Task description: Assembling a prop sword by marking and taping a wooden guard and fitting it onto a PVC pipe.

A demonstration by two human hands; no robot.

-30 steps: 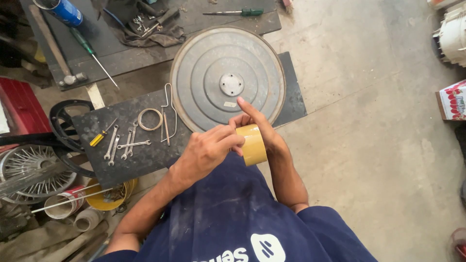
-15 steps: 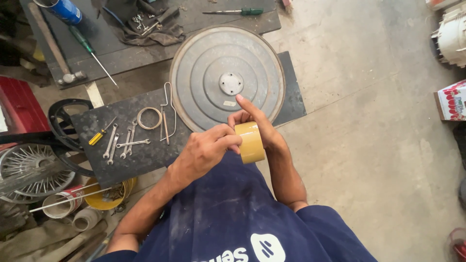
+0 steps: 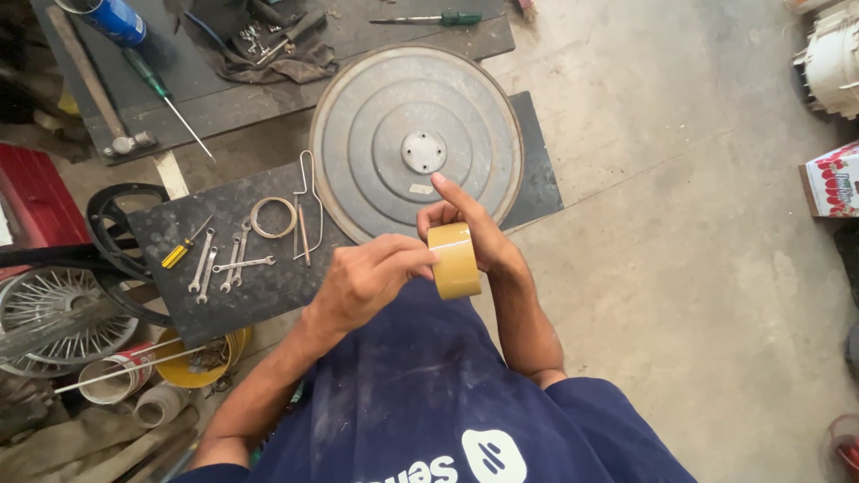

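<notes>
Both of my hands hold a roll of tan tape [image 3: 455,261] in front of my chest. My right hand [image 3: 474,228] cups the roll from behind, its index finger stretched up over the top. My left hand [image 3: 369,279] pinches the roll's near edge with thumb and fingertips. Just beyond the roll lies a large round grey metal disc [image 3: 416,141] with raised rings and a bolted hub, resting on a dark mat [image 3: 268,259] on the concrete floor.
On the mat left of the disc lie several wrenches [image 3: 222,261], a yellow-handled screwdriver [image 3: 183,245], a metal ring [image 3: 273,216] and a wire hook [image 3: 307,210]. Farther back are a hammer [image 3: 94,85], green screwdrivers and a blue can [image 3: 114,20]. A spoked wheel [image 3: 40,313] sits at left, a carton [image 3: 832,179] at right.
My left fingers have shifted slightly along the tape roll's edge. The roll and my right hand stay in about the same place.
</notes>
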